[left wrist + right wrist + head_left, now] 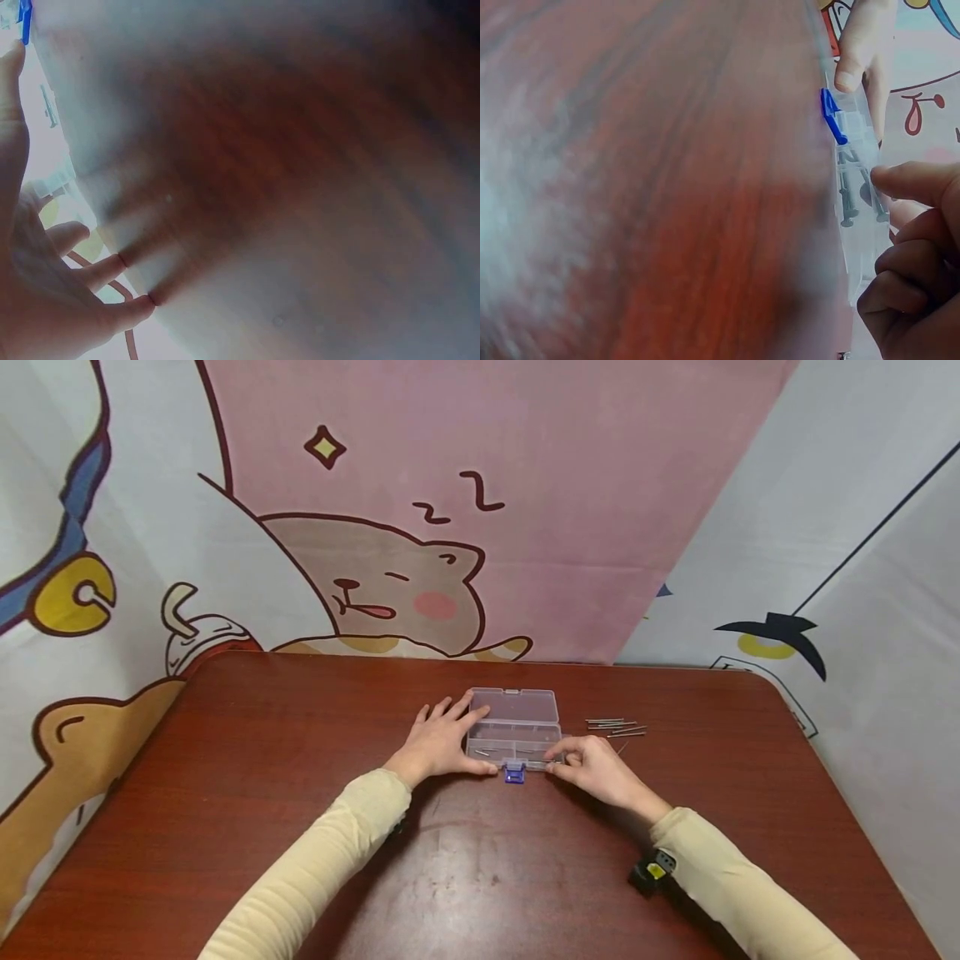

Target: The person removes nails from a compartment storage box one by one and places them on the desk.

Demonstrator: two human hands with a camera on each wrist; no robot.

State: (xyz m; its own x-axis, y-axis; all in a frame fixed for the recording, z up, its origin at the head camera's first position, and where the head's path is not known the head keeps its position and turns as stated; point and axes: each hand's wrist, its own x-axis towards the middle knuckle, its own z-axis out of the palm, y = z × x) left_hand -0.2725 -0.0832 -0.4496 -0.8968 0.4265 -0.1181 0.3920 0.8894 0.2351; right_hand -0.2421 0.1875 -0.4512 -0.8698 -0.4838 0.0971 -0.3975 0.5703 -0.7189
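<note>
Apparently stocking the clear plastic box [517, 734] with metal pins [604, 721], to judge by pins both inside the box and loose to its right. Look for the box toward the far side of the worktop [262, 793], with the lid [513, 706] laid back and the blue latch [513, 773] unfastened at the near edge. Seems to be at the step of settling a pin into the right front compartment [523, 746].

Braces the box with the left hand [442, 745], with fingers spread wide and mostly straight along the left side and with the thumb at the near edge, short of the latch. Grips nothing on that side. Reaches with the right hand [596, 766] to the right front compartment, with index finger and thumb bent toward each other at its edge and the other fingers folded under. Cannot tell whether a pin is pinched there. Shows headed pins in that compartment, near a fingertip, in the right wrist view.

Probably calls next for laying the pin flat below the rim, then reaching for the loose pins just beyond the right hand, without tipping the box. Could snag on the low wall if angled.
</note>
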